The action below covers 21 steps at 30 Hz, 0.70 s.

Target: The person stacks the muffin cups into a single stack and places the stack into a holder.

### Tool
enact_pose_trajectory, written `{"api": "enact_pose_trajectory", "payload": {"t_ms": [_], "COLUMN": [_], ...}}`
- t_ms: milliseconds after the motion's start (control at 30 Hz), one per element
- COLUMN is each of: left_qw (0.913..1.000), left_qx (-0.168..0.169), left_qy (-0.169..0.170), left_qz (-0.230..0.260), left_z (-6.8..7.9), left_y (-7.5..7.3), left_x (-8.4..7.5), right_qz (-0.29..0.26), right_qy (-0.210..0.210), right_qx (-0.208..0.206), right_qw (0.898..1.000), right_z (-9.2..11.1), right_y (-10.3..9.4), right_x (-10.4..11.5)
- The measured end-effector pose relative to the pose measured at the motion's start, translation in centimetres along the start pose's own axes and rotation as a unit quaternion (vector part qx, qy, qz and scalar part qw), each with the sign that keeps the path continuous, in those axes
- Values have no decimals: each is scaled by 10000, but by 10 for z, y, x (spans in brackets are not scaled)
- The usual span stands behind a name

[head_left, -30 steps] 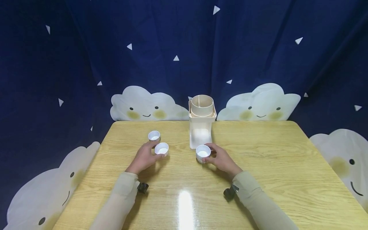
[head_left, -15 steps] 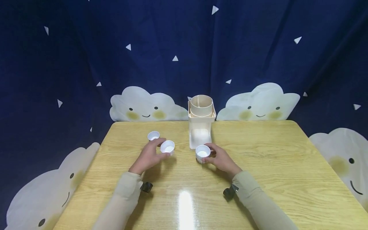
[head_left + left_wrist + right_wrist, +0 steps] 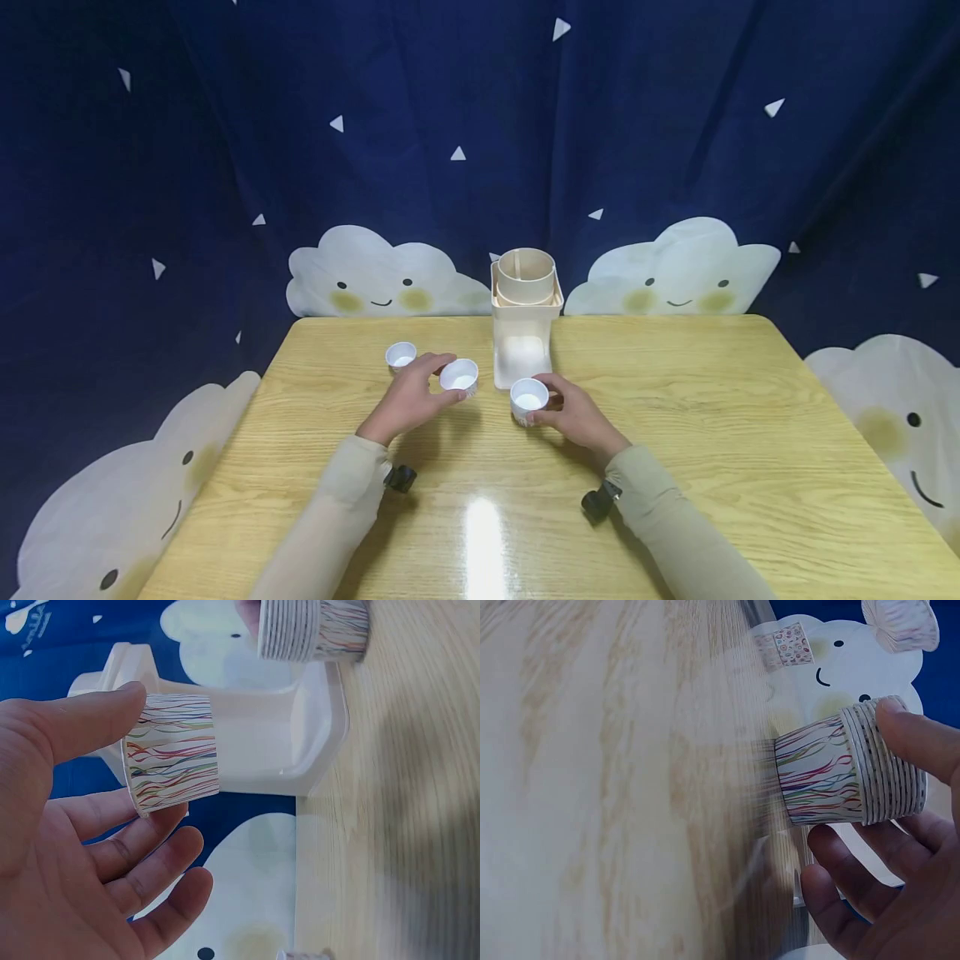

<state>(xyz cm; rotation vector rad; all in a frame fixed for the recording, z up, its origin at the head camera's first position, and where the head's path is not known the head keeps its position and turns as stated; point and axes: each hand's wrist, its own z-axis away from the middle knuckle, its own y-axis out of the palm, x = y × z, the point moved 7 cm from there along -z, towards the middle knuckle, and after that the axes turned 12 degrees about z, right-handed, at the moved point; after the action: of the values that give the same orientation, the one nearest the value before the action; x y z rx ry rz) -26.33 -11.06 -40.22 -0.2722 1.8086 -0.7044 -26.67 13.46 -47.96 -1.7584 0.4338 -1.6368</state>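
Observation:
A single paper cup point(image 3: 460, 377) with colourful wavy lines is pinched between the thumb and fingers of my left hand point(image 3: 411, 398). In the left wrist view this cup point(image 3: 176, 750) is raised above the table, its other fingers loosely spread. My right hand point(image 3: 581, 418) grips a stack of nested paper cups point(image 3: 529, 400) with the same wavy print, standing on the table just in front of the dispenser. Several stacked rims show on that stack point(image 3: 885, 765) in the right wrist view, thumb on one side and fingers on the other.
A cream cup dispenser point(image 3: 525, 287) with a round tube on top stands at the table's back middle. Behind my left hand sits another paper cup point(image 3: 401, 354), with a different small print. The wooden table point(image 3: 712, 433) ends at a blue cloud-patterned curtain point(image 3: 420, 67).
My left hand has lifted the single cup and carried it to the right, away from the back-left cup and towards the stack. The right hand and its stack have stayed put.

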Motion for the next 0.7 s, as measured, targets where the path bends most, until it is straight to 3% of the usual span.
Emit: {"api": "enact_pose_trajectory", "payload": {"t_ms": [400, 700], "left_qw": [9996, 9995], "left_qx": [164, 278], "left_qy": [107, 109], "left_qz": [216, 138], "left_z": [-17, -27], "left_y": [21, 25], "left_x": [-14, -22], "right_qz": [-74, 45], "right_qy": [9, 24], "right_qx": [39, 54], "right_qw": [10000, 10000], "right_z": [1, -1], "right_y": [2, 1], "right_x": [1, -2]}}
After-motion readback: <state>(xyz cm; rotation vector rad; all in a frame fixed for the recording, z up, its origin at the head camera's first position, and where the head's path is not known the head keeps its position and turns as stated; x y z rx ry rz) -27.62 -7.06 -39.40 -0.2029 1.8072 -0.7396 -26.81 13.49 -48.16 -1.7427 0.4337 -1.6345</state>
